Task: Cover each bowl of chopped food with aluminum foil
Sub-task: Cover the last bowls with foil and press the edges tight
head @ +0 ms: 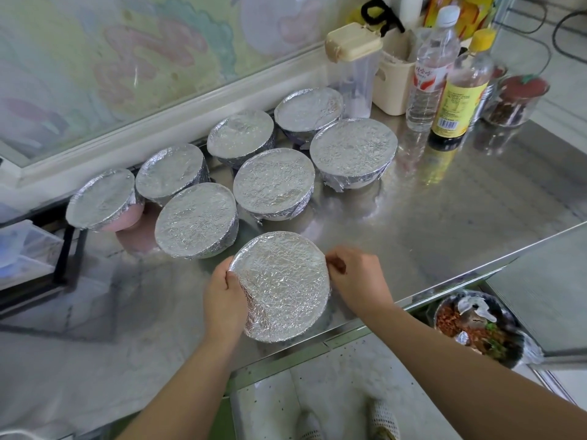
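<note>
Spanning most of the view, a shiny steel desk (460,201) carries eight bowls. Seven covered bowls (273,182), each wrapped in foil, stand in two rows along the back near the wall, several of them touching. A front bowl (282,287), also wrapped in crinkled foil, sits near the desk's front edge, just beside the closest of the seven. Lower down at right, an open bowl (476,328) shows chopped food. The left hand (224,300) curls its fingers round the front bowl's left rim. The right hand (357,279) pinches the foil at its right rim. A clear bottle (428,74), a yellow-labelled bottle (460,90) and a red-lidded jar (517,100) stand at the far right.
</note>
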Action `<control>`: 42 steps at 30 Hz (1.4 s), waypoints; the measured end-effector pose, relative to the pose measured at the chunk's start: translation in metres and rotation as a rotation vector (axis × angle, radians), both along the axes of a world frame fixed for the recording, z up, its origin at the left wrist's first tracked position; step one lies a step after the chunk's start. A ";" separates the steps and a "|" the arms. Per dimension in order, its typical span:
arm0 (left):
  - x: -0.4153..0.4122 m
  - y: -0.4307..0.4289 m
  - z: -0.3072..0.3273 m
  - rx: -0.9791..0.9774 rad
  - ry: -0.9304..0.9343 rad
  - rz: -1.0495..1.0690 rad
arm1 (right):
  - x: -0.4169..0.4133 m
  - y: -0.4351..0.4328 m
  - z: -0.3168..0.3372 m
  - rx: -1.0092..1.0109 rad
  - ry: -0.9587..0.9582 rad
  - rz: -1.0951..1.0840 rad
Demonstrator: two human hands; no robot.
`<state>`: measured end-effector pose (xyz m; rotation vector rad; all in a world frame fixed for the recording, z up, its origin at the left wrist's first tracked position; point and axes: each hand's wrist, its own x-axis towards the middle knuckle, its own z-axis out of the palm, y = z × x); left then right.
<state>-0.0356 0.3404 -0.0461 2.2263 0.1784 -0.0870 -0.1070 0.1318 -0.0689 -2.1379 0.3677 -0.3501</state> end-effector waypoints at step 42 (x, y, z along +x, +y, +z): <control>-0.010 -0.010 0.010 -0.380 0.201 0.137 | 0.002 0.030 0.028 1.021 0.306 -0.150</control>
